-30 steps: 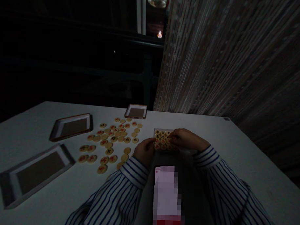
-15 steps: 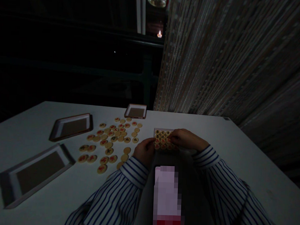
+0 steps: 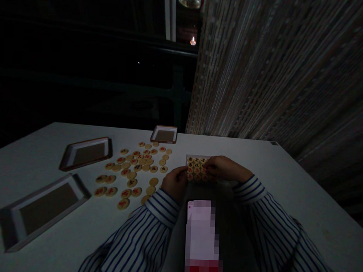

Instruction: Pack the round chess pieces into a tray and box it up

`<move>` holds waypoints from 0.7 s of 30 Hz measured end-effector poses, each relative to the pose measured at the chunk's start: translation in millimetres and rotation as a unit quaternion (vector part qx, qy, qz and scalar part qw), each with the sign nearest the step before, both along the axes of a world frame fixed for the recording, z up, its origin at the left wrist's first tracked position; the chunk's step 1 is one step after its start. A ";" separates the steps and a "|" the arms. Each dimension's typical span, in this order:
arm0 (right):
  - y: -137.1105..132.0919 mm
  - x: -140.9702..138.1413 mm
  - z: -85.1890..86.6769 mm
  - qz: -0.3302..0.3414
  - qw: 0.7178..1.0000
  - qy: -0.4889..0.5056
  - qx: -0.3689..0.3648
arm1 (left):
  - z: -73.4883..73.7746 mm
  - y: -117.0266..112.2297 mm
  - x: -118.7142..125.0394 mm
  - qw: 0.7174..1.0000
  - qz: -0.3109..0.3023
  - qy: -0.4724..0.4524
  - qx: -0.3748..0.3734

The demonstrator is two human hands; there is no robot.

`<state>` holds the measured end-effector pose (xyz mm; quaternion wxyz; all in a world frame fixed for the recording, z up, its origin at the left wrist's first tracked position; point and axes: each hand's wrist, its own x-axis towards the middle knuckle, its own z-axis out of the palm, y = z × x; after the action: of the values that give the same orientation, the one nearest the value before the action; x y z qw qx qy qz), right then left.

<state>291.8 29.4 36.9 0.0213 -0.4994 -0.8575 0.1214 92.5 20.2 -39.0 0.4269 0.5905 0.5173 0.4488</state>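
Observation:
A small square box (image 3: 189, 157) packed with round wooden chess pieces sits on the white table (image 3: 287, 187) in front of me. My left hand (image 3: 175, 182) curls against the box's near left corner, its fingers on the pieces there. My right hand (image 3: 225, 167) lies over the box's right side, fingertips pinched on a piece inside it. Loose round pieces (image 3: 132, 170) with red and black marks are scattered to the left of the box. Both arms wear striped sleeves.
Three shallow trays or lids lie on the table: a large one (image 3: 45, 206) at near left, another (image 3: 87, 151) behind it, a small one (image 3: 164, 134) at the back. A textured curtain (image 3: 276, 68) hangs to the right. The room is dark.

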 end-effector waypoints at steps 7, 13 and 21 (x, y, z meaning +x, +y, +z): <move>-0.9 0.5 1.2 0.000 1.000 -0.005 0.001 | 2.7 -0.3 0.3 1.000 -0.007 -0.005 0.004; -0.1 1.3 -1.4 0.004 1.000 -0.001 0.010 | 2.8 -0.3 0.3 1.000 0.002 0.001 0.001; -0.3 2.1 -1.0 0.013 1.000 -0.001 0.007 | 0.3 0.5 0.6 1.000 0.002 -0.005 0.014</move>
<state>293.9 29.1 35.8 0.0225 -0.4877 -0.8651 0.1151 93.1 20.6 -38.7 0.4202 0.5934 0.5096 0.4599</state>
